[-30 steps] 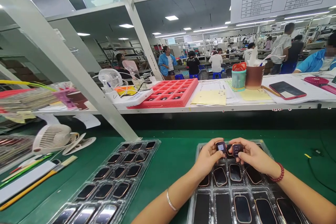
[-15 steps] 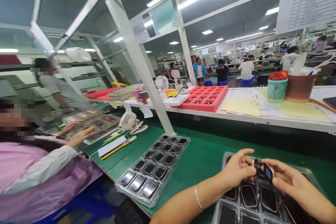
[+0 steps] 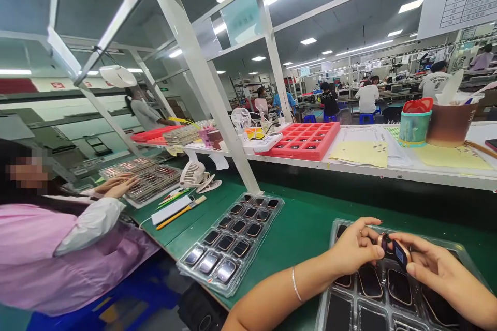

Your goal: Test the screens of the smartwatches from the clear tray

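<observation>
My right hand [image 3: 430, 261] pinches a smartwatch case [image 3: 401, 254] by its edge; it has a gold rim and a small blue-white label on its dark face. Close beside it, my left hand [image 3: 361, 248] is closed on a small dark part with a coppery edge [image 3: 383, 241], partly hidden by the fingers. I cannot tell whether the two pieces touch. Below both hands lies a clear plastic tray [image 3: 351, 295] whose compartments hold dark, gold-rimmed watch cases. To the left, a second clear tray [image 3: 254, 264] holds rows of similar watch cases.
Left of the trays lie a yellow-handled brush [image 3: 180, 213], a white box [image 3: 171, 210] and a small fan [image 3: 193, 175]. A raised shelf [image 3: 404, 171] carries a red divided tray [image 3: 306, 140], papers and cups [image 3: 414, 126]. A co-worker in pink [image 3: 46, 248] sits at left.
The smartwatch case has turned slightly in my right hand, showing more gold rim. The co-worker's hands have shifted over their trays, and the standing person behind has moved right. The camera view has shifted slightly.
</observation>
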### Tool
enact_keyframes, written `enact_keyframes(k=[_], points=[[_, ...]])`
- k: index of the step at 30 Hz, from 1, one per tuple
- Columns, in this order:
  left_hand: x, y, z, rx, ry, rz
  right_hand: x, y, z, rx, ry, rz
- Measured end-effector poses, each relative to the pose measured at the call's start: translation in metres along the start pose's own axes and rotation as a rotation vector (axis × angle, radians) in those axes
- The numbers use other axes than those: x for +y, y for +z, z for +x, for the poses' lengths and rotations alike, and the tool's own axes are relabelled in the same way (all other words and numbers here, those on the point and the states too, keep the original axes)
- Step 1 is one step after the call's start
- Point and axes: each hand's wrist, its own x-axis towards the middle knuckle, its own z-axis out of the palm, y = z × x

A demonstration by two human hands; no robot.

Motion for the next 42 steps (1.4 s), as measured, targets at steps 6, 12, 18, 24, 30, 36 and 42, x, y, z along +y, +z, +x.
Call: enact_keyframes(k=[6, 12, 18, 24, 30, 36, 42], points=[[0.004, 0.002, -0.002, -0.012, 0.019, 0.007, -0.005, 0.000, 0.001, -0.039, 0.032, 0.065], [0.007, 0.003, -0.002, -0.032, 0.026, 0.011, -0.002, -0.001, 0.002, -0.067, 0.028, 0.045], [0.010, 0.003, 0.000, -0.013, 0.003, 0.020, -0.007, 0.001, 0.002, -0.135, 0.043, 0.145], [0.015, 0.005, 0.001, 0.035, -0.010, 0.082, -0.006, -0.001, 0.007, -0.065, 0.078, 0.219], [0.016, 0.007, -0.001, 0.036, -0.009, 0.105, -0.008, -0.001, 0.008, -0.146, 0.021, 0.152], [0.015, 0.007, 0.000, 0.041, -0.008, 0.140, -0.007, -0.001, 0.009, -0.137, 0.007, 0.112], [0.015, 0.004, 0.001, 0.062, -0.004, 0.106, -0.003, -0.007, 0.010, -0.080, 0.004, 0.150]])
